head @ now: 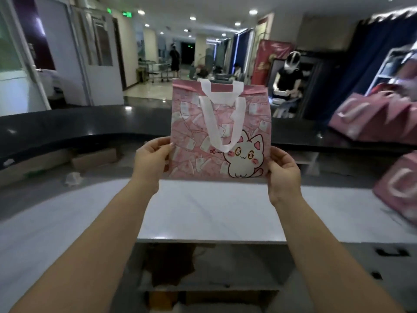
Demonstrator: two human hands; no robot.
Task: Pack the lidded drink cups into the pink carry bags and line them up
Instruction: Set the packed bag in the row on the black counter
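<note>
From the head camera, a pink carry bag (220,132) printed with a white cartoon cat is held upright in the air above the white table (212,213), well clear of its surface and flat-faced toward the camera. The left hand (153,160) pinches the bag's lower left edge, thumb on the front and the other fingers behind it; the right hand (283,172) grips the lower right edge the same way, fingers curled closed on the bag. The bag's white handles (222,123) hang down over its front, the loop ending just above the cat's head. Whether anything is inside the bag cannot be told. Right of the held bag, more pink bags (370,118) lie on the dark counter (79,125) that runs behind it, and another pink bag (399,184) sits at the table's right end, blurred. Beyond the counter, behind the held bag's right side, a person in dark clothes (288,84) sits.
</note>
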